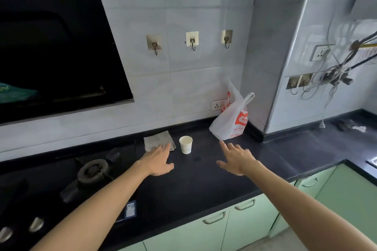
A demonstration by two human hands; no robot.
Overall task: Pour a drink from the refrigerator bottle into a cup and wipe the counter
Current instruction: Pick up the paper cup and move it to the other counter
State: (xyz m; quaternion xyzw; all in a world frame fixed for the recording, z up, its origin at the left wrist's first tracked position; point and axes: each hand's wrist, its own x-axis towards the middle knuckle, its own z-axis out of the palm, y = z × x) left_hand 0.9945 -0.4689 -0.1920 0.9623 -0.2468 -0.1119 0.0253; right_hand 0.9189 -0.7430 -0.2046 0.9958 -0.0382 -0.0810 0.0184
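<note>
Far left: a black range hood [51, 47] hangs above a gas hob [61, 185] set into the black counter [193, 185]; one burner [92, 170] and two knobs are visible. A small label lies on the hob's right edge.

Left of centre: a folded grey cloth [158, 140] lies flat on the counter close to the back wall. The left hand [158, 162] reaches toward it, palm down, fingers extended and held fairly close together, thumb spread to the right. The fingertips overlap the cloth's near edge; whether they touch it cannot be told. The hand holds nothing.

Centre: a white paper cup [185, 144] stands upright just right of the cloth, apart from both hands. Its contents cannot be made out.

Right of centre: the right hand [237, 159] hovers palm down, fingers spread, index finger pointing toward a white plastic bag [232, 120] with red print that stands in the wall corner. The hand is empty.

Above: three wall hooks [192, 39] on white tile. No bottle is in view.

Right: a wall socket [321, 52] with tangled cables [336, 73]; pale green cabinet doors [244, 222] sit below the counter.
</note>
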